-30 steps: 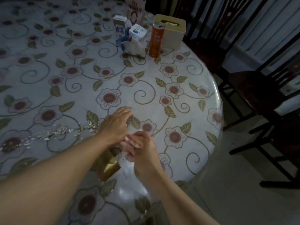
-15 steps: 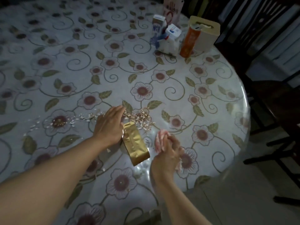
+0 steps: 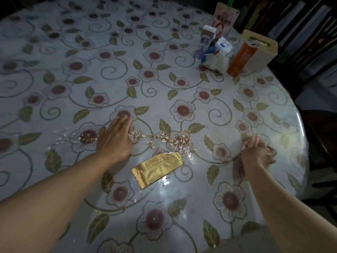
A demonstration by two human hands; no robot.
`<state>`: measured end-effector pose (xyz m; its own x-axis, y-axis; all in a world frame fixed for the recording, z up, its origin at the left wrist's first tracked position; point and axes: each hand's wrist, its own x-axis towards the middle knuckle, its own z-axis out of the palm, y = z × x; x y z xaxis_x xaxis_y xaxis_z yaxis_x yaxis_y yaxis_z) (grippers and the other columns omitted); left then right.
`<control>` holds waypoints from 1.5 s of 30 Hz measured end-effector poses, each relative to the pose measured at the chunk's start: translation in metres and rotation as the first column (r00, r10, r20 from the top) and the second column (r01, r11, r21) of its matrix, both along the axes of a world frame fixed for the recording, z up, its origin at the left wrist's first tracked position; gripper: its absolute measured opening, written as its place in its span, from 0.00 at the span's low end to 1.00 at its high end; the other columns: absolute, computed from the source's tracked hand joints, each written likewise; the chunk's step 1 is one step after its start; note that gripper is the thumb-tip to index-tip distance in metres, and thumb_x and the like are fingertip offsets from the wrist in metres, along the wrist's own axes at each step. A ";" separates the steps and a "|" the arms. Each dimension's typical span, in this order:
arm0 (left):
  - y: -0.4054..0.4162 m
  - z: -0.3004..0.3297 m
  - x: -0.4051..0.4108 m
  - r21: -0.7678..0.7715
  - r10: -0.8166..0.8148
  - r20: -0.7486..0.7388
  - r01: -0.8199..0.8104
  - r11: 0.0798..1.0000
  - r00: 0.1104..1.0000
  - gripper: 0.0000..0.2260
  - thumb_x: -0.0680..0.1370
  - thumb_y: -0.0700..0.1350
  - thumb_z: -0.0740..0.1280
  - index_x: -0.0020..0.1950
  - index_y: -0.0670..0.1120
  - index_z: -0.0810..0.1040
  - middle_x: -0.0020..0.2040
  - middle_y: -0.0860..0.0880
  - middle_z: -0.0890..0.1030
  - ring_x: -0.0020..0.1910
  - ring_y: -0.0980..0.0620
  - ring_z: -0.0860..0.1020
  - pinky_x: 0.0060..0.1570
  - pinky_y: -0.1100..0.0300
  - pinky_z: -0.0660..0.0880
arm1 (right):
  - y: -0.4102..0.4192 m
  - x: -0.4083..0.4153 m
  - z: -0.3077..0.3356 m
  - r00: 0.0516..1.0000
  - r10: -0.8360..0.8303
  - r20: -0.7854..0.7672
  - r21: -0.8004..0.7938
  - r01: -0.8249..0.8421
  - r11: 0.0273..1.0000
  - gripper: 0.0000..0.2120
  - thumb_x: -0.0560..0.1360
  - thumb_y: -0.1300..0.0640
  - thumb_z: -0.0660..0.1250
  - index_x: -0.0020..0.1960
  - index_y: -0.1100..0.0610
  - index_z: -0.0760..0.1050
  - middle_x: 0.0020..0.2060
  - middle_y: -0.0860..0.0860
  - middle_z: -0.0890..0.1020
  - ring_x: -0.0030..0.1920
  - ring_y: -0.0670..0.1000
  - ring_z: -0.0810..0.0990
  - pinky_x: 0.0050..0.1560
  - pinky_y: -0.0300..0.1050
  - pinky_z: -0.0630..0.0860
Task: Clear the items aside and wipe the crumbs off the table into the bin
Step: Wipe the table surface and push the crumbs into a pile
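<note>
A heap of pale crumbs [image 3: 173, 140] lies on the round table [image 3: 54, 73] with its floral cover, and a thinner trail of crumbs [image 3: 60, 138] runs off to the left. My left hand [image 3: 114, 138] lies flat on the cloth, fingers together, its edge at the left end of the heap. A flat gold foil packet [image 3: 157, 168] lies just below the heap. My right hand [image 3: 257, 154] is closed around a pinkish cloth [image 3: 238, 166] near the table's right edge, apart from the crumbs. No bin shows.
At the far right of the table stand two small milk cartons [image 3: 207, 38], a crumpled white bag [image 3: 216, 62], an orange tube [image 3: 241, 58], a beige box [image 3: 261, 52] and a pink pouch [image 3: 225, 18]. Dark wooden chairs [image 3: 310, 42] stand beyond the right edge.
My right hand has swung out to the right with the cloth, away from the packet. The gold packet now lies flat. My left hand has shifted up along the crumb trail.
</note>
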<state>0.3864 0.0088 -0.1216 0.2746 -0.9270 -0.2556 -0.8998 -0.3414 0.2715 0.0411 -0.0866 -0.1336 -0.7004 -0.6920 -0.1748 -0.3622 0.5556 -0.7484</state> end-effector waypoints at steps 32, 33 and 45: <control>0.039 -0.003 0.078 -0.017 0.127 -0.011 -0.127 0.992 0.992 0.24 0.81 0.43 0.53 0.77 0.48 0.54 0.79 0.52 0.52 0.78 0.53 0.49 0.75 0.46 0.50 | 0.033 0.229 -0.006 0.348 0.851 -0.392 0.188 -0.876 0.445 0.30 0.68 0.74 0.59 0.66 0.55 0.70 0.62 0.51 0.69 0.58 0.52 0.63 0.56 0.42 0.67; 0.040 -0.003 0.078 -0.018 0.122 -0.021 -0.123 0.992 0.992 0.24 0.81 0.43 0.53 0.77 0.48 0.53 0.79 0.52 0.52 0.78 0.53 0.49 0.75 0.46 0.50 | 0.053 0.240 -0.004 0.289 0.879 -0.378 0.146 -0.920 0.365 0.27 0.69 0.74 0.60 0.65 0.55 0.72 0.60 0.50 0.71 0.56 0.51 0.65 0.53 0.42 0.68; 0.057 0.007 0.138 -0.088 0.254 0.005 -0.253 0.964 0.967 0.26 0.79 0.40 0.56 0.76 0.48 0.57 0.78 0.52 0.56 0.77 0.51 0.52 0.74 0.45 0.52 | -0.020 0.293 0.004 0.160 0.933 -0.323 0.090 -0.976 0.199 0.06 0.73 0.52 0.64 0.47 0.51 0.78 0.45 0.55 0.81 0.44 0.51 0.81 0.44 0.42 0.78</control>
